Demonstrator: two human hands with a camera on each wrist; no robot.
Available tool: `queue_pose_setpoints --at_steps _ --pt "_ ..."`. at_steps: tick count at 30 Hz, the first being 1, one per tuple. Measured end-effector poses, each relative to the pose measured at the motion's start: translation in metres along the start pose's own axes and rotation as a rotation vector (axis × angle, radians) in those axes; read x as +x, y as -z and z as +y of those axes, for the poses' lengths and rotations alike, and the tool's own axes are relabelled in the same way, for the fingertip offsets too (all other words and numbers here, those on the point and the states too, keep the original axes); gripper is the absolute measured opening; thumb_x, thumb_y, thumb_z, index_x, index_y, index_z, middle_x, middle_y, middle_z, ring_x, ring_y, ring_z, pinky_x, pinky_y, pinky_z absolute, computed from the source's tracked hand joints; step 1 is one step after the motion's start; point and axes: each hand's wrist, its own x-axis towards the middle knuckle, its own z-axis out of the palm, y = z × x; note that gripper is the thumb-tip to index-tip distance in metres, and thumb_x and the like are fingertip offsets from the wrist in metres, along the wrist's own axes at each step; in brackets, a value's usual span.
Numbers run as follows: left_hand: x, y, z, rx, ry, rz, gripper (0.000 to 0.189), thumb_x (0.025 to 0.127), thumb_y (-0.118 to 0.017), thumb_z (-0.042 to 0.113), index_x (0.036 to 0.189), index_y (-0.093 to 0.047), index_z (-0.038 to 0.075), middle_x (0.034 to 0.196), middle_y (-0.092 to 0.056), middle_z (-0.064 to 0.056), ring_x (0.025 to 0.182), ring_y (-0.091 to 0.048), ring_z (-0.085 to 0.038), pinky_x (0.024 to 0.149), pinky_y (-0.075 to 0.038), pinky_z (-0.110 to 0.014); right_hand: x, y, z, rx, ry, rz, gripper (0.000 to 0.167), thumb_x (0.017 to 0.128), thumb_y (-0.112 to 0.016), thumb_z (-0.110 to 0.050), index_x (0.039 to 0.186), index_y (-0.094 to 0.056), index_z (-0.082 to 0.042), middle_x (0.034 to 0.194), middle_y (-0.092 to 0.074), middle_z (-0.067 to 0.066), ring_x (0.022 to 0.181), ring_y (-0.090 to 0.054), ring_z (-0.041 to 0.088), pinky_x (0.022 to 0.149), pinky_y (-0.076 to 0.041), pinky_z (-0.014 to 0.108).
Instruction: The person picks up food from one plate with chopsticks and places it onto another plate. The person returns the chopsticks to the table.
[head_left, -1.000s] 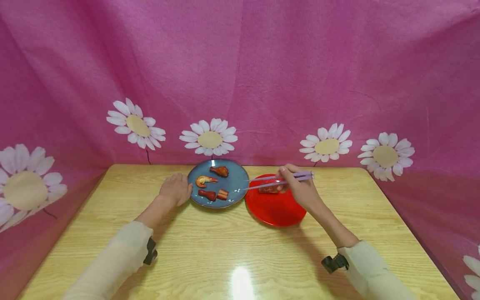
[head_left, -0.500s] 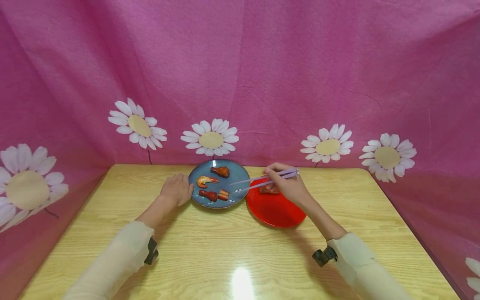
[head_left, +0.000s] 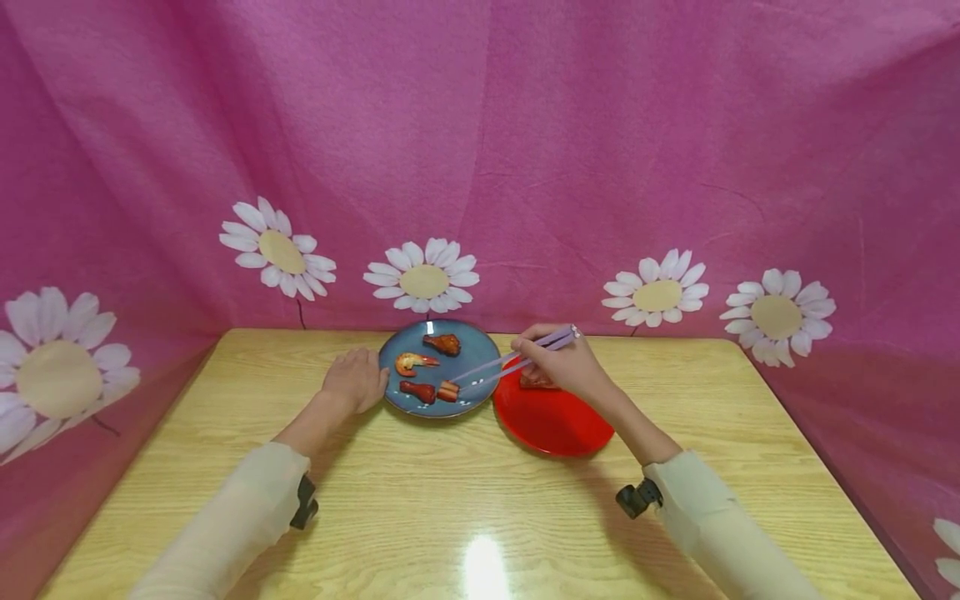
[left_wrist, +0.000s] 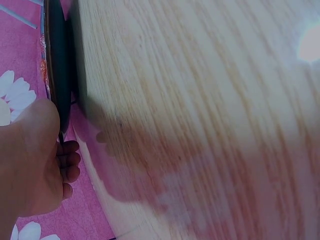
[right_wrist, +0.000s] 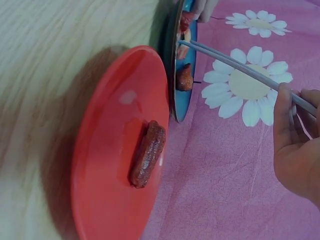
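My left hand (head_left: pixel 355 381) holds the left rim of the blue plate (head_left: pixel 405 337); in the left wrist view its thumb lies over the rim and its fingers curl below. On that plate are a shrimp (head_left: pixel 414 363), a browned drumstick (head_left: pixel 442 343), a dark red drumstick (head_left: pixel 417 391) and a striped piece like pork belly (head_left: pixel 447 392). My right hand (head_left: pixel 564 362) grips a pair of lilac chopsticks (right_wrist: pixel 240 67) above the red plate (head_left: pixel 555 425). Their slightly spread tips reach the striped piece. A brown, sausage-like piece of meat (right_wrist: pixel 148 155) lies on the red plate, partly hidden in the head view.
Both plates sit side by side near the back edge of the wooden table (head_left: pixel 420 492). A pink cloth (head_left: pixel 540 167) with white daisies hangs behind and at both sides. Dark wrist cameras are strapped at both sleeves.
My right hand has moved left, carrying the chopstick tips from the blue plate's right rim to the striped piece. The left hand and both plates have stayed in place.
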Motion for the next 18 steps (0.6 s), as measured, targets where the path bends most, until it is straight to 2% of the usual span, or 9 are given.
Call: queue_pose_setpoints --at_steps 5,8,12,18 --pt "0.000 -0.001 0.000 0.004 -0.003 0.013 0.042 0.105 -0.039 0.025 0.116 -0.050 -0.013 0.111 -0.055 -0.025 0.114 -0.051 -0.040 0.099 -0.040 -0.052 0.008 0.000 -0.002 -0.028 0.042 -0.049 0.020 0.093 -0.072 -0.018 0.094 -0.073 0.002 0.068 -0.065 0.013 0.057 -0.060 0.024 0.048 -0.049 0.027" --pt "0.000 -0.001 0.000 0.004 -0.002 0.029 0.040 0.104 -0.040 0.025 0.112 -0.052 -0.012 0.105 -0.055 -0.024 0.110 -0.053 -0.040 0.096 -0.042 -0.051 0.012 -0.002 -0.003 -0.013 0.038 -0.089 0.021 0.093 -0.071 -0.015 0.095 -0.072 0.005 0.072 -0.065 0.018 0.058 -0.061 0.020 0.051 -0.051 0.026" --pt "0.000 -0.001 0.001 0.000 -0.008 0.042 0.039 0.104 -0.041 0.025 0.110 -0.053 -0.012 0.102 -0.055 -0.023 0.107 -0.054 -0.040 0.094 -0.043 -0.050 0.015 -0.004 -0.003 -0.028 0.027 -0.101 0.020 0.095 -0.068 -0.012 0.097 -0.071 0.008 0.082 -0.066 0.025 0.062 -0.066 0.021 0.059 -0.058 0.033" --pt "0.002 -0.002 0.000 -0.004 -0.003 0.027 0.040 0.104 -0.041 0.025 0.113 -0.052 -0.013 0.104 -0.055 -0.022 0.108 -0.053 -0.039 0.094 -0.042 -0.051 0.020 -0.005 -0.009 -0.059 0.033 -0.124 0.020 0.097 -0.064 -0.013 0.099 -0.072 0.006 0.083 -0.070 0.010 0.068 -0.069 0.026 0.064 -0.059 0.037"
